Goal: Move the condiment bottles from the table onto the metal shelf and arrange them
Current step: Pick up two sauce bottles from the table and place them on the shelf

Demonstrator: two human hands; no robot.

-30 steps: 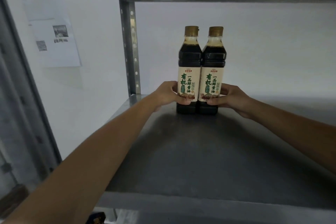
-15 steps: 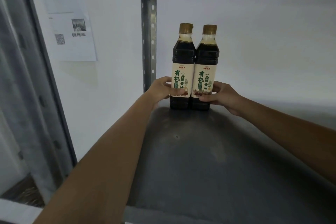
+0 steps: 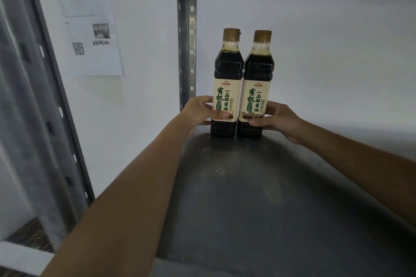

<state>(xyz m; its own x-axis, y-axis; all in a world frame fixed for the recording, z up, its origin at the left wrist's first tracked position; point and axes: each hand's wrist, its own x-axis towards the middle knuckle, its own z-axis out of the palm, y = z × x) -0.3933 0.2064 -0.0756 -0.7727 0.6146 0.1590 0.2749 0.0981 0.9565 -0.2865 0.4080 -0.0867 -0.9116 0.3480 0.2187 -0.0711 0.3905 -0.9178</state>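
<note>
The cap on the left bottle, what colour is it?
The cap is golden-brown; the head view shows it.

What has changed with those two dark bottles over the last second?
The pair slid left along the shelf, closer to the upright post. Unchanged: the left hand grips the left bottle, the right hand the right bottle; both stand upright, touching.

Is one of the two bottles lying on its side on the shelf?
No, the left bottle and the right bottle both stand upright on the shelf.
</note>
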